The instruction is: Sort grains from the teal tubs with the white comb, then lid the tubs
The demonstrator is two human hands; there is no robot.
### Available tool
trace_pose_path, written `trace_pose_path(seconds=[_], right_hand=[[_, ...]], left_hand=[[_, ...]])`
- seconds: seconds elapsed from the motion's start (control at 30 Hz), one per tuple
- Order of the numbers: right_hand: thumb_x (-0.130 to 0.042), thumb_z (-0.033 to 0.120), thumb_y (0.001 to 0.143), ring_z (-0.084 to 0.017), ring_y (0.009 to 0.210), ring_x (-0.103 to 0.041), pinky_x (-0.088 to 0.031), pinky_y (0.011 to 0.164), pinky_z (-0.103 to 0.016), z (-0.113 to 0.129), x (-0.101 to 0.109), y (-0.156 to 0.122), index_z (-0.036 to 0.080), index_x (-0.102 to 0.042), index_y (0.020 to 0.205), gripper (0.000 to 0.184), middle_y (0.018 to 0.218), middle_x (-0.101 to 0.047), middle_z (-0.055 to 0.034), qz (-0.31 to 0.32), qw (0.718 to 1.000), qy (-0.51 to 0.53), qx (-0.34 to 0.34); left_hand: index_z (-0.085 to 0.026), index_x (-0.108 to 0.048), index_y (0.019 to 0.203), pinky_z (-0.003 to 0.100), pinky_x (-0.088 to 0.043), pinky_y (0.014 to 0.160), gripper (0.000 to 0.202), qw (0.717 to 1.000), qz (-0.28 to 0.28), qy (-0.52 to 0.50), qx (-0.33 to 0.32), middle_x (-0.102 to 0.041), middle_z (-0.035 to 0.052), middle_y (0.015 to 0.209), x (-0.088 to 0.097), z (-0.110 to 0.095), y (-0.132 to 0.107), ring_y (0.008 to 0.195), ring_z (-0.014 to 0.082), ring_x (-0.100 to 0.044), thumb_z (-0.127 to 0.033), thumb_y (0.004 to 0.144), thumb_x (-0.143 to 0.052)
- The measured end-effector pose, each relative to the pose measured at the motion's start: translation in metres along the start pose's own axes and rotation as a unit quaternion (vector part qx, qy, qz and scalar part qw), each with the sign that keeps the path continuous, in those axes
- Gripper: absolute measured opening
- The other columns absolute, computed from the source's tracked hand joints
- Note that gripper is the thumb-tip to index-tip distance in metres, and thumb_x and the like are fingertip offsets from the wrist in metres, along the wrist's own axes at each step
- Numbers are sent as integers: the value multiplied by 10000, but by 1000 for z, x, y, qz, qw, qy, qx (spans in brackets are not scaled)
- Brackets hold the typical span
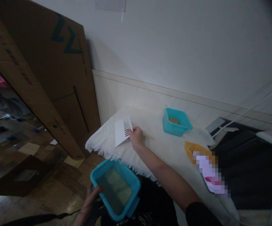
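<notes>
Hands closed: left [91, 198] on teal tub [124, 169], right [136, 138] on white slotted card [120, 133].

The held tub [135, 185] is turquoise, its contents [120, 185] pale grey-beige. The card [120, 133] is white, with a row of dark stripes along one side. The other tub [173, 129] is turquoise too, with golden-tan pieces [173, 121] inside. The cloth [104, 135] is white, the carton [62, 72] brown with dark teal marks, the pouch [189, 150] mustard yellow, the wall [185, 47] greyish white, the floor [60, 179] brown, the sleeve [200, 213] black.
</notes>
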State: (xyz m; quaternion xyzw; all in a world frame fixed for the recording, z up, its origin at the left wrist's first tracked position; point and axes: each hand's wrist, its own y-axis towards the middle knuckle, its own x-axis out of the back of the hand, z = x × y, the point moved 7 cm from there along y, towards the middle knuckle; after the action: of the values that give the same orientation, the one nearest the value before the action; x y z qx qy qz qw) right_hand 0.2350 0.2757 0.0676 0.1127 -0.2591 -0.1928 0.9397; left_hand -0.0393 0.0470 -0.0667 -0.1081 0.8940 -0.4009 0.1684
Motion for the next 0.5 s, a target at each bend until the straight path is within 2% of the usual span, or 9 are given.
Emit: trace_pose_path(seconds=[0.1, 0.2, 0.33, 0.43, 0.5], right_hand=[[-797, 318, 880, -311, 738, -838, -641, 587, -348, -18, 28, -2, 294, -724, 961, 112, 718, -796, -19, -36, 996, 24, -73], [-795, 328, 852, -329, 752, -852, -655, 584, -363, -28, 53, -6, 311, -664, 888, 137, 692, -786, -24, -48, 992, 39, -108], [-792, 317, 830, -323, 751, -864, -664, 569, -357, -33, 85, -9, 332, -557, 841, 236, 695, -796, -24, -43, 985, 72, -152], [-830, 337, 840, -310, 737, -863, -679, 595, -369, -30, 120, -7, 325, -535, 887, 299, 776, -844, -27, -38, 981, 111, -154], [-877, 391, 850, -313, 735, -849, -665, 610, -374, -25, 154, -6, 323, -550, 930, 343, 797, -848, -24, -58, 988, 92, -113]], left_hand=[[-393, -541, 1609, 562, -667, 947, 1071, 1000, 6, 0, 4, -776, 118, 1296, 1, 3, 2, 1141, 431, -827, -467, 657, -1026], [-384, -565, 1559, 542, -657, 934, 1029, 1000, 1, -4, 5, -773, 96, 1232, 1, 7, 3, 1114, 422, -825, -447, 640, -1024], [-408, -531, 1592, 531, -663, 919, 981, 1000, 0, 11, 7, -765, 74, 1231, 2, 10, 5, 1043, 385, -822, -429, 716, -972], [-401, -543, 1599, 551, -672, 942, 960, 1000, 1, -1, 6, -763, 90, 1275, 2, 12, 6, 1075, 397, -822, -420, 734, -959], [-386, -559, 1590, 567, -678, 948, 953, 1000, -4, -7, 7, -756, 102, 1285, 1, 14, 7, 1108, 416, -820, -412, 727, -963]])
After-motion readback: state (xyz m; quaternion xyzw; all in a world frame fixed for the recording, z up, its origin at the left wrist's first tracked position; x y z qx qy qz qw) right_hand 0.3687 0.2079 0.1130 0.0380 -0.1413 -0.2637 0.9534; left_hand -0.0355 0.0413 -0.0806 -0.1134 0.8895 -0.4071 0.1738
